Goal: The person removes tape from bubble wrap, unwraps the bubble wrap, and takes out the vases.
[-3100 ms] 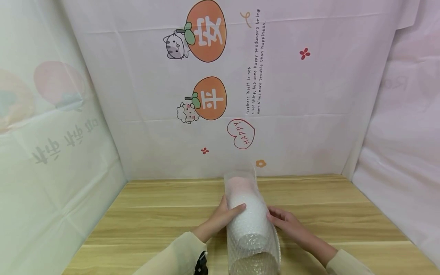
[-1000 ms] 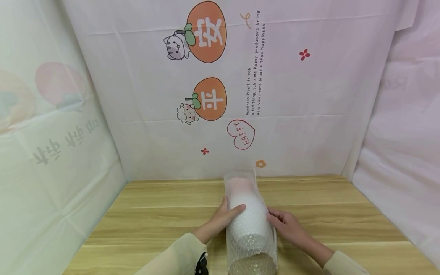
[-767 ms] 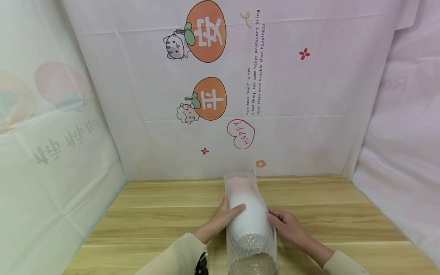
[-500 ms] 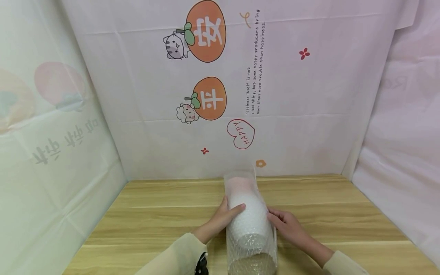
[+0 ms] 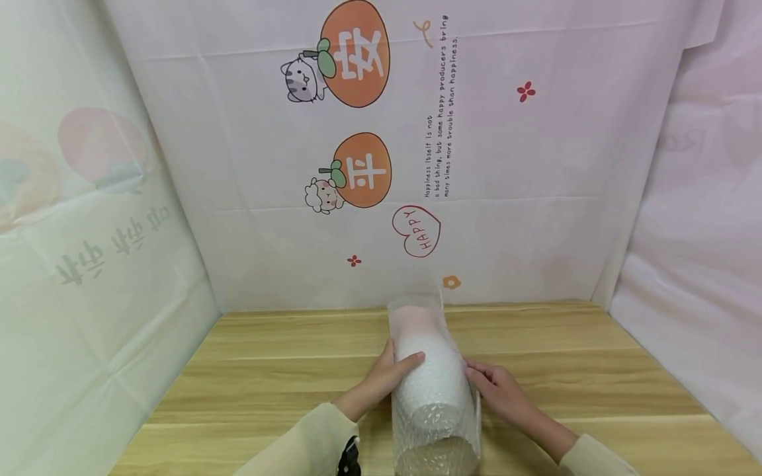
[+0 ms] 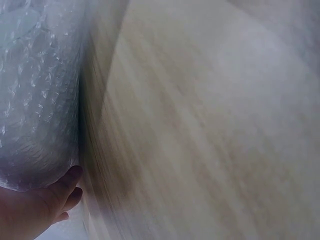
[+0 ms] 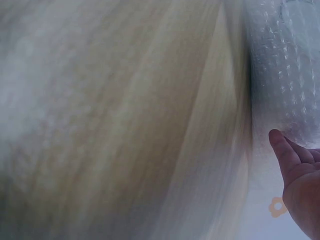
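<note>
A white, pink-topped rounded object point(image 5: 431, 370) lies on the table, wrapped in clear bubble wrap point(image 5: 437, 459); its kind is hidden by the wrap. The wrap's tube extends past the object toward me. My left hand point(image 5: 381, 377) grips the bundle from the left, thumb across its top, other fingers mostly hidden beneath. On the right side, my right hand point(image 5: 500, 390) pinches the edge of the wrap between thumb and fingers. In the left wrist view the wrapped bundle point(image 6: 40, 100) rests against the left fingers; the right wrist view shows the right thumb beside the wrap point(image 7: 285, 75).
The wood-grain table point(image 5: 286, 370) spreads to both sides of the bundle. A white printed cloth point(image 5: 494, 152) hangs behind it, and the wrap's far end reaches up near that cloth. More white cloth hangs at left point(image 5: 119, 297) and right point(image 5: 696, 264).
Compared with about three seconds ago, the wrap's loose right edge lies closer in against the bundle. The right fingers have shifted slightly along that edge; the left hand keeps its place.
</note>
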A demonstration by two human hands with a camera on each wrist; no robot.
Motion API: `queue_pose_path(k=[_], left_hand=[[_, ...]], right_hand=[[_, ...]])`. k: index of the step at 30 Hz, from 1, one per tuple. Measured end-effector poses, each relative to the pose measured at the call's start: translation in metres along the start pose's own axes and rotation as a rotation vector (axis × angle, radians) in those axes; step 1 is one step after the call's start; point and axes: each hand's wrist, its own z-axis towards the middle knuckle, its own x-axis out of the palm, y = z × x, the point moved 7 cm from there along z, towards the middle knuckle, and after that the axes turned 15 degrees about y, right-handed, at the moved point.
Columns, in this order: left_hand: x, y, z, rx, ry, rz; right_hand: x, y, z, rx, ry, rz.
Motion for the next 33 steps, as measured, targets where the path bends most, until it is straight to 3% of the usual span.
queue_pose_path(k=[12, 24, 33], left_hand=[[-0.001, 0.002, 0.002, 0.005, 0.001, -0.007], [0.0, 0.002, 0.001, 0.009, -0.002, -0.005], [0.0, 0.001, -0.001, 0.004, 0.0, -0.003]], right_hand=[[-0.003, -0.001, -0.002, 0.026, -0.007, 0.118], [-0.005, 0.0, -0.002, -0.002, 0.038, 0.18], [-0.016, 0.004, 0.009, -0.05, 0.01, 0.242]])
